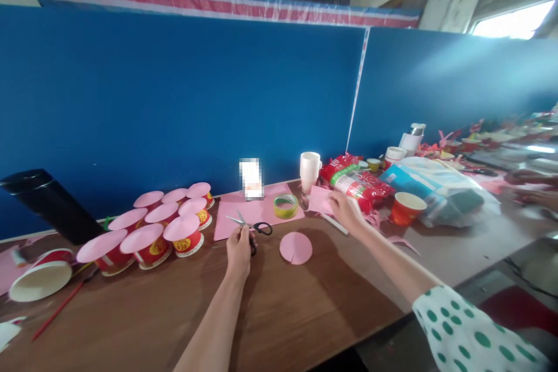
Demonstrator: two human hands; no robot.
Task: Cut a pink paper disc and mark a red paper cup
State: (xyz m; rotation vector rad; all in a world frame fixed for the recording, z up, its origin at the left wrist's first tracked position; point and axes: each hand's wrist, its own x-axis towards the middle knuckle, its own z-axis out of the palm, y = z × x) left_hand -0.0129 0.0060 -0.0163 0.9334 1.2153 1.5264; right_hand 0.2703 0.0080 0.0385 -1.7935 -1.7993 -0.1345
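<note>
In the head view, my left hand (239,250) is closed around a pair of scissors (263,228) with black handles, and the blades are parted. My right hand (346,210) pinches a small piece of pink paper (319,200) near the red plastic packet. Between the two hands lies a pink paper disc (296,247) with a slit in its lower edge. Behind the scissors, a roll of yellow-green tape (285,207) rests on a pink paper sheet (224,221).
Several red paper cups (187,244) topped with pink discs stand at left, beside a leaning black flask (52,206). White cups (310,170), a red packet (349,177), an orange cup (406,209) and a plastic bag (449,192) are at right. A blue partition (196,87) rises behind.
</note>
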